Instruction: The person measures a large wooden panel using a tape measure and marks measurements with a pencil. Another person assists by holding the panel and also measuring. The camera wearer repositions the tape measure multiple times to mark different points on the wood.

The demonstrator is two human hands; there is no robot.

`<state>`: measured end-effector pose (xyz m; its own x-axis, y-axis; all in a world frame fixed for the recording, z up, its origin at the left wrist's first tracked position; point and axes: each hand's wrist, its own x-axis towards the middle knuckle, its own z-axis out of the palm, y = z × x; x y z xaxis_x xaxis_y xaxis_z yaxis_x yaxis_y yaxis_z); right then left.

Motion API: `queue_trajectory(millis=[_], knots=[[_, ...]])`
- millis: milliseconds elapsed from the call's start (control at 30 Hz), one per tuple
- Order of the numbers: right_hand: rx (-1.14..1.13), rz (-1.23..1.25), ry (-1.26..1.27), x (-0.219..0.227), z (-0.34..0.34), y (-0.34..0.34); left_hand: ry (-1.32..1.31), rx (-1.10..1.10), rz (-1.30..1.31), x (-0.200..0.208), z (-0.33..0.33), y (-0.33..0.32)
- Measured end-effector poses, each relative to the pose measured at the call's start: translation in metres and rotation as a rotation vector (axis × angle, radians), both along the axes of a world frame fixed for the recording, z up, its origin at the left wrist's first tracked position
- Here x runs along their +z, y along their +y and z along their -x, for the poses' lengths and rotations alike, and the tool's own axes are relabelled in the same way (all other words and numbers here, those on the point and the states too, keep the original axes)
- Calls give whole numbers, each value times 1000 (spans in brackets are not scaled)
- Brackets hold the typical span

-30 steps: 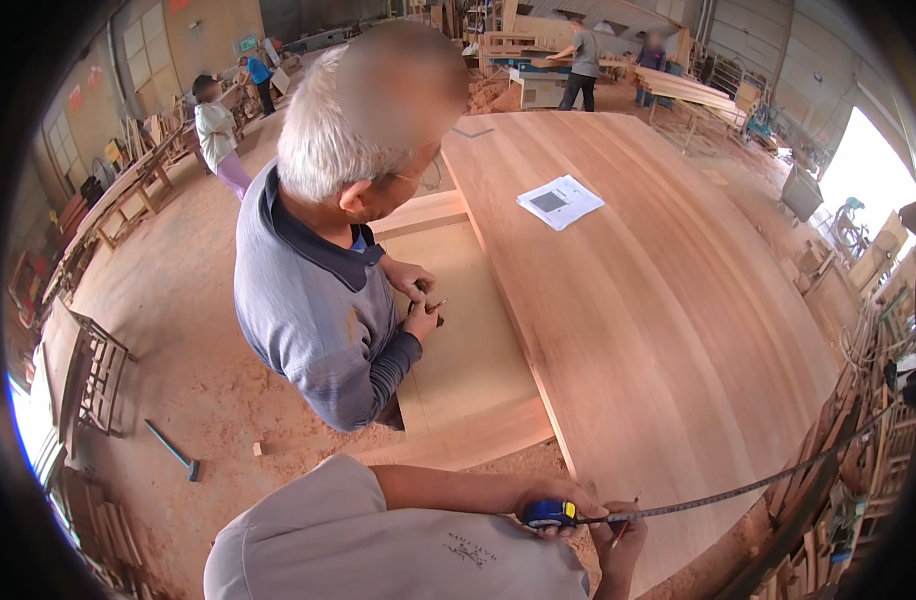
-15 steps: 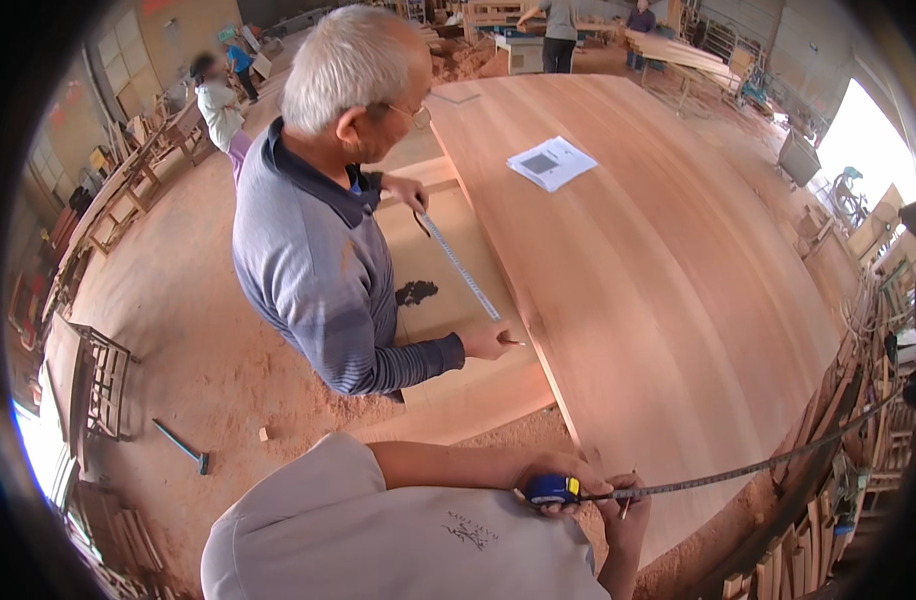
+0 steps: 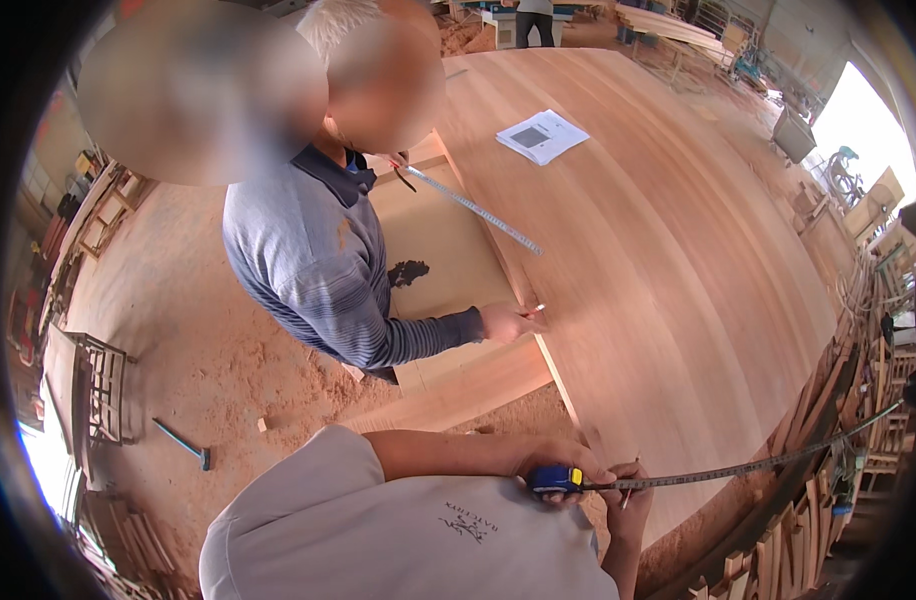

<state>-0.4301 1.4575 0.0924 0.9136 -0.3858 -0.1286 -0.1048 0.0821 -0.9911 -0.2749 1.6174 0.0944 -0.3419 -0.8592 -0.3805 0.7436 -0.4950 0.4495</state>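
Note:
My left hand [image 3: 580, 468] is wrapped round a blue tape measure [image 3: 555, 480] with a yellow button. Its dark blade [image 3: 748, 469] stretches right, past the board's near end. Beside it my right hand [image 3: 628, 494] pinches a thin pencil [image 3: 633, 480] close to the blade; whether its fingers also grip the blade I cannot tell. Both hands are over the near left corner of a large reddish wooden board [image 3: 628, 250]. Across from me a co-worker in a blue-grey striped top has one hand [image 3: 511, 321] at the board's left edge with a pencil and a white tape [image 3: 473, 207] in the other.
Printed sheets [image 3: 542, 136] lie on the board's far part. A hammer [image 3: 190, 447] and a small wood block [image 3: 265, 424] are on the dusty floor at left. Stacked timber [image 3: 808, 540] stands at right. Another person [image 3: 535, 25] is at the far end.
The co-worker's pencil hand has moved up onto the board's edge and off the tape, whose free end now lies over the board. My hands stay nearly in place.

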Motion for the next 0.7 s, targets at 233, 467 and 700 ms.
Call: queue_trajectory(millis=[233,467,700], knots=[[17,-7,-17,-10,6,-5,-15,-10,-59,13,-1,0],[-43,-83,-29,4,8,8,8,-16,44,36,-8,2],[24,-137,-24,1,10,3,14,-26,-9,31,-5,0]])
